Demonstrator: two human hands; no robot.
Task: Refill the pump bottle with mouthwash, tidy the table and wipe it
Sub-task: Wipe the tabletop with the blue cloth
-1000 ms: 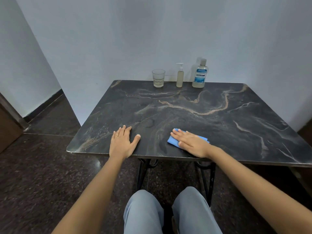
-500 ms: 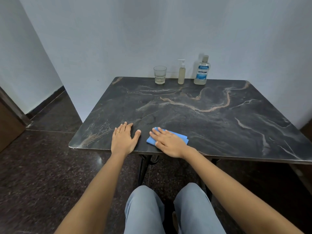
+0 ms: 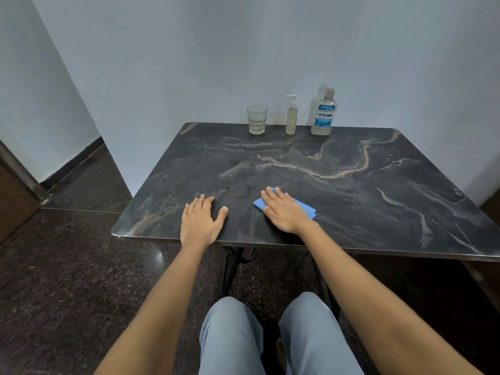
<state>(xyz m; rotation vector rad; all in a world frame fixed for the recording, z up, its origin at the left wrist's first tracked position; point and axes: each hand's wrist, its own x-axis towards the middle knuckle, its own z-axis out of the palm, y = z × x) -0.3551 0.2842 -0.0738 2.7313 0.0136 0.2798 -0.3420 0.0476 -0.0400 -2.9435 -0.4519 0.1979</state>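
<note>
Both hands lie flat, fingers straight; right hand [image 3: 286, 212] has slid blue cloth [image 3: 305, 207] rightward from left hand [image 3: 200, 221].

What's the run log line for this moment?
step: wiping; right hand: flat on blue folded cloth; left hand: flat on dark marble table; glass tumbler, pump bottle, mouthwash bottle: upright at back

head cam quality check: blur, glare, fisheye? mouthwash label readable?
Head view: centre sharp, the mouthwash bottle label reads LISTERINE; the floor at lower left is smeared; light soft and cool, with a faint bottle shadow on the wall; one dull glare patch on the floor below the table near edge; wide-angle bend shows in leaning wall corners and splayed table edges.
</note>
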